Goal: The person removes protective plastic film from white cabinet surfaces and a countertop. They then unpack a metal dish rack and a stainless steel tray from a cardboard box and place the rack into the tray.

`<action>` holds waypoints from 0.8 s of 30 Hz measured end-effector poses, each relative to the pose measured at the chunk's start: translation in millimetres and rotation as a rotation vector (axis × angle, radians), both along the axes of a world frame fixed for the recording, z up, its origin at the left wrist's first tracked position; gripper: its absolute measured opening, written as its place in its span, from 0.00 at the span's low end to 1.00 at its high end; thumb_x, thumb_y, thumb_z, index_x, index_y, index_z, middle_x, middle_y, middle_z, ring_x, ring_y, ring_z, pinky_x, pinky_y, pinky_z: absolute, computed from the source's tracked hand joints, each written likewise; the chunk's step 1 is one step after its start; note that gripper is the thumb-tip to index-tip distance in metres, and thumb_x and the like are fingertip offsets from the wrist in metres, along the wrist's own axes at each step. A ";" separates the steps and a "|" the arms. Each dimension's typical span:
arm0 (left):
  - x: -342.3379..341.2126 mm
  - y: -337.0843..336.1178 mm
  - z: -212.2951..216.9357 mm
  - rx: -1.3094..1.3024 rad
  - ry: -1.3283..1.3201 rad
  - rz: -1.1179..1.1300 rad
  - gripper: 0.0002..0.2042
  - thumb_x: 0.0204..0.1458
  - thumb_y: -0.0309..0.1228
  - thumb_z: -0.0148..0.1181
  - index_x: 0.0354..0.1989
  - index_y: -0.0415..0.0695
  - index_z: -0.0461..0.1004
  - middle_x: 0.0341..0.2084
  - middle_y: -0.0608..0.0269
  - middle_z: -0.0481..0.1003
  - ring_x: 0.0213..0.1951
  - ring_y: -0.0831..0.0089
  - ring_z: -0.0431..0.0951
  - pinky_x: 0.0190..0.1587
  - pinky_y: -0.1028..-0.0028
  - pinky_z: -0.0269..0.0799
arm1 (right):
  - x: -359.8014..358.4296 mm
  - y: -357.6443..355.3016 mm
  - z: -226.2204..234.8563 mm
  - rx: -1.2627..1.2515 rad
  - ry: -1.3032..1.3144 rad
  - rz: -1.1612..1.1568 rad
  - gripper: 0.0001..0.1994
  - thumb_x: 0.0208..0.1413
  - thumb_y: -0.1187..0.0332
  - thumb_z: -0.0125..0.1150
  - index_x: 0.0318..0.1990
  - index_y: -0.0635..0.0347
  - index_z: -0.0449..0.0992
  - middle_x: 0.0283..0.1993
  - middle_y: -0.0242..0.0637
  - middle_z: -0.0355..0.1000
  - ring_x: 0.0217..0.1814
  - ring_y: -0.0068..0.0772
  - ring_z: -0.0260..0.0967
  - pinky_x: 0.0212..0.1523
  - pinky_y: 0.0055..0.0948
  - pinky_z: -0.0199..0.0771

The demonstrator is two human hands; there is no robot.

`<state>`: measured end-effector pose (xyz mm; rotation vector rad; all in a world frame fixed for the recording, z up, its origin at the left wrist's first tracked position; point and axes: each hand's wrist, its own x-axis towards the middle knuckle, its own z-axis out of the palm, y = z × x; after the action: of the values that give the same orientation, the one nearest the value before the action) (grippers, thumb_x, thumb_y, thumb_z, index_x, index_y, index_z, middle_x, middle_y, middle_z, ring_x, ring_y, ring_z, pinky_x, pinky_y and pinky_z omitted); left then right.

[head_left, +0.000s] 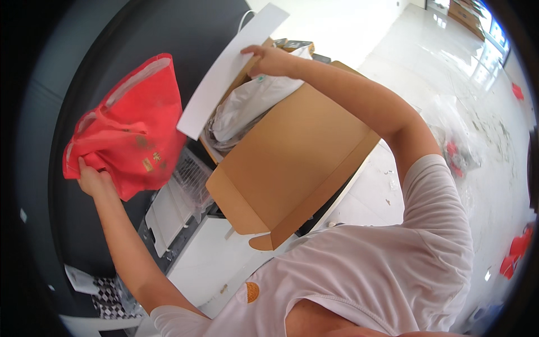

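My left hand [93,178] grips the lower left edge of a red cloth-like bag [132,137] with small gold marks and dark smudges. The bag hangs spread out, its pale-lined mouth showing at the top. My right hand [270,60] reaches across an opened cardboard box, its fingers closed at the edge of a long white strip-shaped board [230,67]. That board slants above the box's far left side. Under my right forearm the box lid [292,151] is folded back toward me. Inside the box lies a white plastic bag [247,109].
Left of the box are a clear-wrapped grid-patterned item [193,178] and a white panel [167,216]. A dark surface [191,39] stands behind the red bag. On the glossy floor at right lie a clear plastic bag [463,140] and red items [514,255].
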<state>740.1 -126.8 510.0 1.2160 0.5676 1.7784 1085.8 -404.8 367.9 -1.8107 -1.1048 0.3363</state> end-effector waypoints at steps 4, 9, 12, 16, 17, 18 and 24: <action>-31.2 -4.0 13.2 0.045 -0.014 0.042 0.15 0.57 0.25 0.52 0.54 0.38 0.68 0.50 0.52 0.70 0.46 0.59 0.75 0.46 0.64 0.76 | 12.6 33.8 23.1 0.017 -0.303 -0.073 0.36 0.46 0.61 0.63 0.65 0.52 0.60 0.61 0.49 0.65 0.53 0.48 0.70 0.54 0.35 0.69; -76.3 -8.5 18.1 0.037 -0.035 0.099 0.16 0.57 0.25 0.54 0.54 0.38 0.68 0.51 0.53 0.71 0.46 0.60 0.75 0.47 0.63 0.76 | 13.3 44.5 -7.8 0.084 -0.777 -0.100 0.35 0.49 0.59 0.61 0.64 0.62 0.57 0.53 0.52 0.69 0.51 0.52 0.70 0.51 0.39 0.70; -97.5 -1.4 19.0 0.066 -0.011 0.128 0.17 0.56 0.26 0.56 0.53 0.38 0.68 0.50 0.54 0.71 0.46 0.61 0.75 0.47 0.64 0.76 | -12.9 15.5 -5.3 -0.295 -0.805 -0.087 0.29 0.51 0.63 0.61 0.60 0.63 0.60 0.41 0.53 0.73 0.46 0.53 0.71 0.47 0.43 0.70; -125.4 -2.0 30.2 0.102 0.034 0.144 0.17 0.55 0.26 0.57 0.53 0.38 0.69 0.49 0.53 0.72 0.46 0.61 0.76 0.46 0.64 0.77 | -18.6 -12.9 -15.2 -0.556 -0.834 0.153 0.18 0.51 0.65 0.62 0.49 0.64 0.73 0.33 0.50 0.74 0.42 0.52 0.72 0.44 0.43 0.71; -130.6 3.0 27.6 0.101 0.042 0.129 0.17 0.55 0.25 0.57 0.53 0.38 0.69 0.49 0.53 0.72 0.46 0.62 0.76 0.46 0.65 0.77 | -22.5 -22.6 -19.3 -0.509 -0.794 0.152 0.18 0.50 0.64 0.63 0.46 0.64 0.74 0.35 0.49 0.74 0.43 0.51 0.72 0.45 0.42 0.71; -134.3 5.6 26.3 0.102 0.047 0.143 0.17 0.55 0.25 0.57 0.52 0.37 0.69 0.49 0.53 0.72 0.46 0.62 0.76 0.45 0.64 0.77 | -28.9 -31.7 -23.3 -0.463 -0.748 0.157 0.17 0.49 0.62 0.64 0.44 0.63 0.75 0.36 0.48 0.74 0.44 0.50 0.71 0.45 0.42 0.71; -146.1 45.0 21.4 0.059 0.033 0.232 0.16 0.54 0.23 0.58 0.51 0.35 0.69 0.48 0.52 0.71 0.45 0.57 0.75 0.44 0.61 0.77 | -104.2 -110.6 -34.1 -0.407 -0.651 0.670 0.35 0.40 0.57 0.71 0.58 0.53 0.67 0.61 0.44 0.60 0.65 0.50 0.55 0.62 0.45 0.59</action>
<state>594.0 -81.9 531.3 1.2630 0.7033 1.9840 981.7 -515.4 333.7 -1.8999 -2.2465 0.3885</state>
